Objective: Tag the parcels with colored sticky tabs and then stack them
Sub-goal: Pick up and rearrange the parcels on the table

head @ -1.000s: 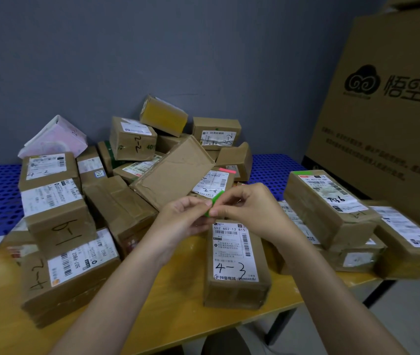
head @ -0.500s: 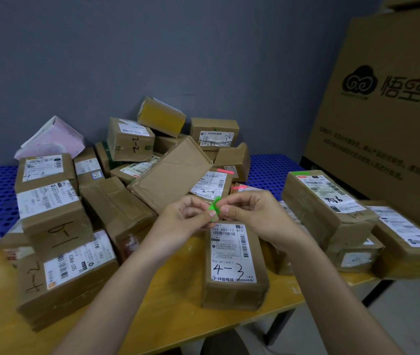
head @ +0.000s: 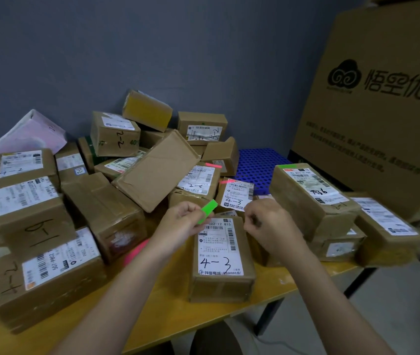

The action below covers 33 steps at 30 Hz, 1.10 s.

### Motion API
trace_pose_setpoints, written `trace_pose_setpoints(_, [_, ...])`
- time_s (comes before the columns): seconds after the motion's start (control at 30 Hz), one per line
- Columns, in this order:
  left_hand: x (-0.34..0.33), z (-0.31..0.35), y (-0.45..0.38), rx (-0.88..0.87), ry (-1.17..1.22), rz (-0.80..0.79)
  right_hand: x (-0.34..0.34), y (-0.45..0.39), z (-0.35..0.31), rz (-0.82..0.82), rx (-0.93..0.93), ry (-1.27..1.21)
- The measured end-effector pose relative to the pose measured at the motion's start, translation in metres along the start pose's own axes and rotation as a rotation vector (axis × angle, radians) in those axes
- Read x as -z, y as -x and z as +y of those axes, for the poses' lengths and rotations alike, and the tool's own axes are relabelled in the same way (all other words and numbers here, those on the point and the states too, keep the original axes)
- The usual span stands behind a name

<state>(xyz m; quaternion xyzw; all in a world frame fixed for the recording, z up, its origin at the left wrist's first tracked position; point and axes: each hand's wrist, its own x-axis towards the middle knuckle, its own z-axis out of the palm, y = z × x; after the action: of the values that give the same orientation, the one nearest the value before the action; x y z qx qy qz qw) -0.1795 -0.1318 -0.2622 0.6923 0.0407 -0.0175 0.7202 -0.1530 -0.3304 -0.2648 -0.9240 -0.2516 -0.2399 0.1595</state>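
My left hand (head: 183, 221) pinches a green sticky tab (head: 207, 210) just above the "4-3" parcel (head: 220, 254), which lies directly below and between both hands on the yellow table (head: 152, 311). My right hand (head: 268, 221), just right of the tab, is curled; whether it grips a tab pad I cannot tell, as its palm faces away. The risk I see: the loose tab folds onto itself or sticks to my fingertip, spoiling placement. A pink strip (head: 137, 249) under my left wrist is blurred. Beyond my hands, the heaped parcels (head: 116, 131) hide one another's labels.
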Motion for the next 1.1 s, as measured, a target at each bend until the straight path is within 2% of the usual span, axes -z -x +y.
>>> trace_pose_setpoints(0.07, [-0.004, -0.004, -0.003, 0.028, 0.01, -0.01, -0.005, 0.001, 0.002, -0.084, 0.1, 0.051])
trace_pose_setpoints(0.17, [-0.004, -0.009, -0.007, 0.04, 0.002, 0.007, -0.007, 0.002, 0.005, -0.182, 0.147, 0.06])
trace_pose_setpoints(0.27, [-0.005, -0.011, -0.008, 0.033, -0.019, 0.012, -0.004, 0.001, 0.006, -0.313, 0.121, 0.07])
trace_pose_setpoints(0.57, [-0.005, -0.015, -0.01, 0.009, -0.094, 0.015, 0.002, 0.002, -0.001, -0.432, 0.045, 0.028])
trace_pose_setpoints(0.73, [-0.007, -0.016, -0.01, -0.004, -0.155, 0.03, 0.006, -0.003, -0.011, -0.527, 0.039, 0.138])
trace_pose_setpoints(0.83, [-0.008, -0.016, -0.009, -0.008, -0.17, 0.033, 0.012, -0.006, -0.009, -0.529, -0.032, 0.032])
trace_pose_setpoints(0.97, [-0.007, -0.015, -0.007, -0.005, -0.15, 0.048, 0.019, -0.006, -0.001, -0.495, -0.235, -0.329])
trace_pose_setpoints(1.1, [-0.004, -0.013, -0.005, 0.018, -0.033, 0.012, 0.013, -0.003, 0.002, -0.313, -0.305, -0.446])
